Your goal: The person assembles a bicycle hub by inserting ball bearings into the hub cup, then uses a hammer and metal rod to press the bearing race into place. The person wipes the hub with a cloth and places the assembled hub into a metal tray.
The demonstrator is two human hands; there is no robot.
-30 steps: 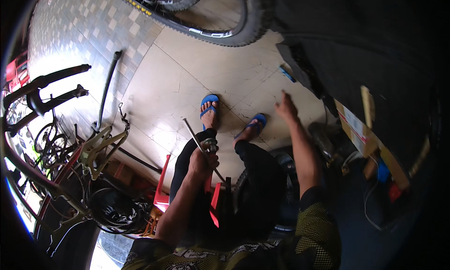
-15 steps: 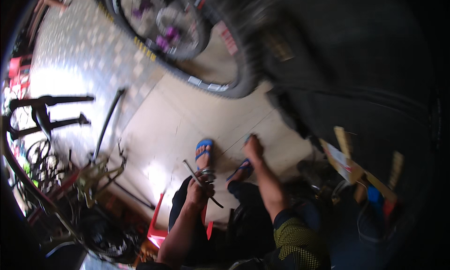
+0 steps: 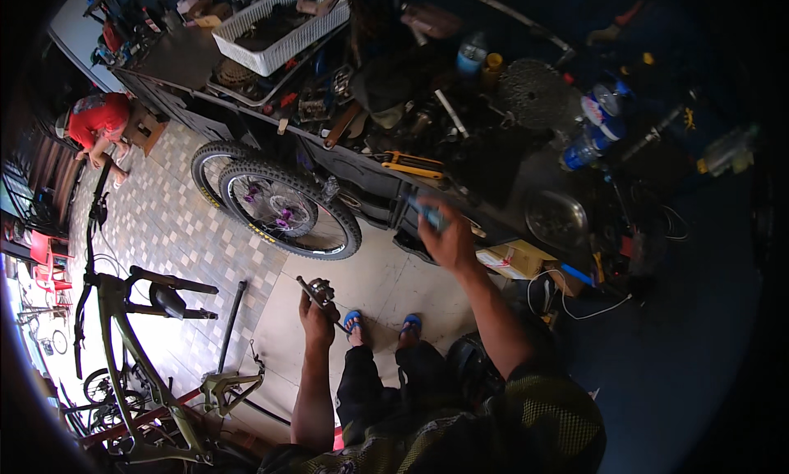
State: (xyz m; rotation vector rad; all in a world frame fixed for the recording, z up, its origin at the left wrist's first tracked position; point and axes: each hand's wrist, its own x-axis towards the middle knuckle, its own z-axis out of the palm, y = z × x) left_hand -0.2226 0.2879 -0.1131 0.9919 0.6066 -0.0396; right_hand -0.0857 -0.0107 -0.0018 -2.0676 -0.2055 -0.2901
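My left hand (image 3: 317, 318) is closed around a thin metal rod (image 3: 306, 291) and a round silver metal part (image 3: 321, 290) that looks like a bicycle hub piece; the fingers partly cover both. My right hand (image 3: 450, 242) reaches forward to the front edge of the workbench (image 3: 542, 242), closed on a small blue-grey object (image 3: 432, 217) with a darker end. Its exact kind is blurred. Beyond that hand, a yellow-and-black tool (image 3: 413, 164) lies along the bench edge.
Two bicycle wheels (image 3: 349, 227) lean against the bench. Tools, plastic bottles (image 3: 593, 137) and a white basket (image 3: 275, 61) crowd its top. An olive bicycle frame (image 3: 144, 375) stands at left. Far left, a person in red (image 3: 99, 120) bends low. A white cable (image 3: 588, 314) hangs at right.
My view has swung up to take in the bench. My right hand has risen from over the floor to the bench edge. The left hand keeps the rod and metal part.
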